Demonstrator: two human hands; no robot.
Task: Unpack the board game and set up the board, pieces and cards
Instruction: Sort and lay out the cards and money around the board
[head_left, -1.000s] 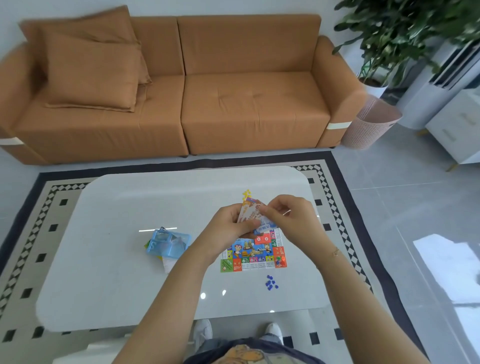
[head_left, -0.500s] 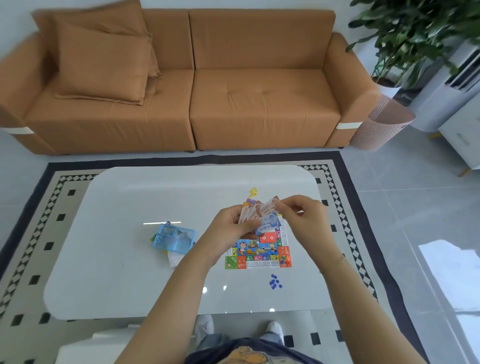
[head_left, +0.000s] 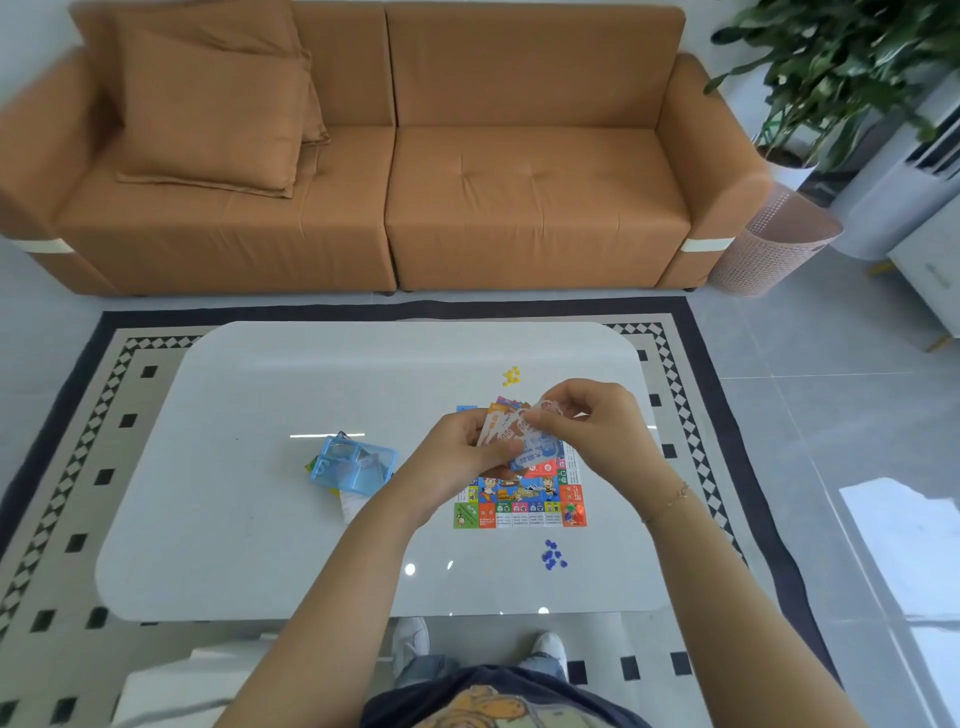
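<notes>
A small colourful game board lies flat on the white table, partly hidden by my hands. My left hand grips a fanned stack of paper cards above the board. My right hand pinches the top card of that stack at its upper right edge. A cluster of yellow pieces lies beyond the board, and a cluster of blue pieces lies in front of it. Small orange and green pieces sit on the board's near right corner.
A clear blue plastic box rests on some leaflets at the table's middle left. An orange sofa stands beyond the table, a pink basket and a plant at far right. A patterned rug lies underneath.
My right hand has shifted a little up and to the right, drawing the top card off the fanned stack. The left hand keeps its grip.
</notes>
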